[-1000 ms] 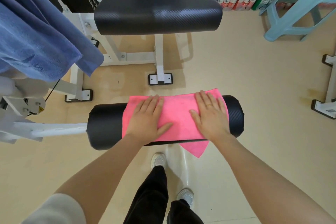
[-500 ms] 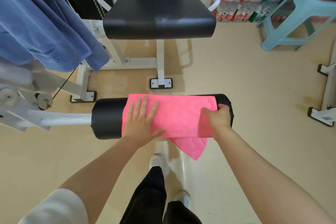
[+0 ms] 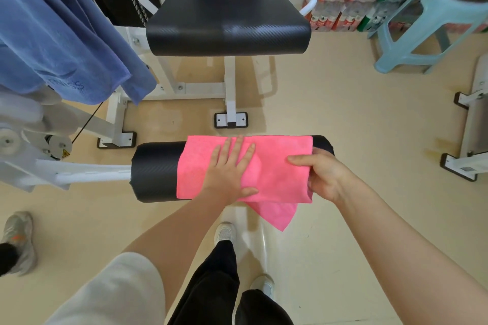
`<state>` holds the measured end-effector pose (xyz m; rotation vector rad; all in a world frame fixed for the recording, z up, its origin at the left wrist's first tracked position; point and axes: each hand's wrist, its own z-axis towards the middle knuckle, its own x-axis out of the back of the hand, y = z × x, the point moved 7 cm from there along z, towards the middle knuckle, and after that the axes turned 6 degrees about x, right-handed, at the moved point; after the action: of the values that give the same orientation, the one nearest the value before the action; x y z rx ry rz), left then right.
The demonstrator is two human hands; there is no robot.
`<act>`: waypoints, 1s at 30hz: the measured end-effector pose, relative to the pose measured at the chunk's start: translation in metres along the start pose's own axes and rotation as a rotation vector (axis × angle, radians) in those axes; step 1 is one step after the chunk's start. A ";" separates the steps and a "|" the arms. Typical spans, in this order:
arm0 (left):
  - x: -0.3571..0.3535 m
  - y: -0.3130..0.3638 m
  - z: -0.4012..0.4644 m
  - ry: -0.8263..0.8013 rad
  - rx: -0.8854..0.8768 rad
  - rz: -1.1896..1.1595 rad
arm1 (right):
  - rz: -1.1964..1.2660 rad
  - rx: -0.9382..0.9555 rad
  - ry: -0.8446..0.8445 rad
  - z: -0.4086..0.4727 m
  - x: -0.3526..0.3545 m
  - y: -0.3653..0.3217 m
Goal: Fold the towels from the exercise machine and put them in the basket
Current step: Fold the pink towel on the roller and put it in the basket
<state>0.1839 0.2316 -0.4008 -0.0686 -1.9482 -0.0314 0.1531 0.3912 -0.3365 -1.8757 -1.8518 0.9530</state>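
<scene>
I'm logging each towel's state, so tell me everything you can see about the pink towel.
The pink towel is bright, soft-looking cloth, folded into a rectangle and draped over the black padded roller. One corner hangs below its near edge. The left hand presses flat on it; the right hand grips its right edge.

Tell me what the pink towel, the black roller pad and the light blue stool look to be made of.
Pink towel: soft napped cloth, likely microfibre; matte, fuzzy, and it drapes limp off the roller.
Black roller pad: probably foam under vinyl; fine weave-like texture with a dull sheen.
Light blue stool: looks like moulded plastic; smooth, even colour, one-piece legs and braces.
</scene>
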 end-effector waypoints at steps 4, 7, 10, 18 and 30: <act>0.018 -0.012 -0.002 -0.086 -0.112 -0.431 | 0.014 0.059 -0.126 -0.003 -0.055 -0.006; 0.049 -0.052 -0.010 0.105 -0.005 -0.929 | -0.047 0.065 -0.130 0.009 -0.093 0.002; 0.045 -0.085 -0.022 0.029 0.306 -1.484 | -0.057 0.098 -0.104 0.021 -0.125 0.015; 0.007 -0.119 -0.030 -0.132 0.498 -1.451 | -0.518 0.340 -0.174 0.038 -0.137 0.033; 0.032 -0.132 -0.043 0.277 0.338 -0.616 | -1.670 0.420 -0.209 0.054 -0.113 0.056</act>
<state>0.2032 0.0983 -0.3541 0.7227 -1.6090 -0.1118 0.1674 0.2648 -0.3870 0.2851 -2.1562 0.6874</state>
